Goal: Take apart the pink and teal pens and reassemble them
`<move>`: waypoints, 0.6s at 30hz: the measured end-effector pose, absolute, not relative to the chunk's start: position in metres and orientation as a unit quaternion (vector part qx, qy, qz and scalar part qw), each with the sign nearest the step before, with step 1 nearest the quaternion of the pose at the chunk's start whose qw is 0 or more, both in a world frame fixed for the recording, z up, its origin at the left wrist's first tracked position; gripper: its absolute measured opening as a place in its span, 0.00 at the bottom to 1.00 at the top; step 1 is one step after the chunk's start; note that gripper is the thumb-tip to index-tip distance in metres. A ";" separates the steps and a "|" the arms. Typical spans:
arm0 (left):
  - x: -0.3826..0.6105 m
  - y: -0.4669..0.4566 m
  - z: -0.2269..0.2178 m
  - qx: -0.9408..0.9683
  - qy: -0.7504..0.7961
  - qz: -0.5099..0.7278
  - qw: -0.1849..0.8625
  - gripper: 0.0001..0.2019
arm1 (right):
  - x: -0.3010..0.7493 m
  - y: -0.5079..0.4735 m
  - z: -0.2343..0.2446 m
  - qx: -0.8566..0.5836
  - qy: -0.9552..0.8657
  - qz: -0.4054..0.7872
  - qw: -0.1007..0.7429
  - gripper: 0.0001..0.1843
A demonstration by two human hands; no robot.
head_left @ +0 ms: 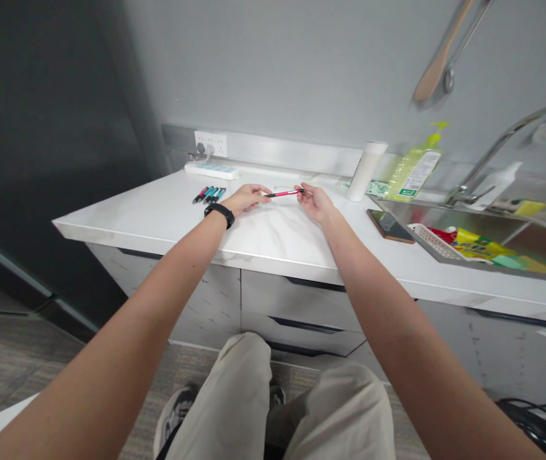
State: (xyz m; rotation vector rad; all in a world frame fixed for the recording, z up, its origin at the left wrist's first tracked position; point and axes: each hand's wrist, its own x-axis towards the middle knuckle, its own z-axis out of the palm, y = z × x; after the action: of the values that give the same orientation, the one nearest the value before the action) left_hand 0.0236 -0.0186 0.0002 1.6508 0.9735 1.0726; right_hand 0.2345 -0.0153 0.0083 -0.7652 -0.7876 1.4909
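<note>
A slim pink pen [283, 193] with dark ends is held level between my two hands, just over the white countertop [158, 207]. At its left end, my left hand [249, 199] pinches the tip; a black band circles that wrist. My right hand [315, 202] grips the other end between thumb and fingers. Left of my left hand, a row of several pens [210, 195], pink and teal with dark parts, lies side by side on the counter.
A white power strip [211, 170] lies by the wall socket [210, 144]. To the right stand a white cylinder [367, 171] and a yellow-green pump bottle [414, 169]. A phone [390, 226] lies beside the sink [522, 231], below a curved faucet [498, 145]. Utensils hang above.
</note>
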 end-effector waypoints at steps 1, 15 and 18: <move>0.023 -0.017 0.000 0.666 0.400 0.444 0.446 0.16 | 0.235 -0.015 0.008 -0.329 -0.340 0.643 0.602 0.09; 0.025 -0.007 -0.002 0.678 0.397 0.436 0.438 0.12 | 0.233 -0.011 0.007 -0.322 -0.340 0.645 0.604 0.08; 0.027 -0.005 -0.002 0.661 0.404 0.427 0.466 0.15 | 0.231 -0.013 0.008 -0.330 -0.337 0.641 0.605 0.10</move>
State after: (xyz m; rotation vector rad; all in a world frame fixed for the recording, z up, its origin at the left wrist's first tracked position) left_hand 0.0272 -0.0051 -0.0019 1.6236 0.9915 1.0494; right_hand 0.2310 -0.0126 0.0082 -0.7640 -0.7786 1.4837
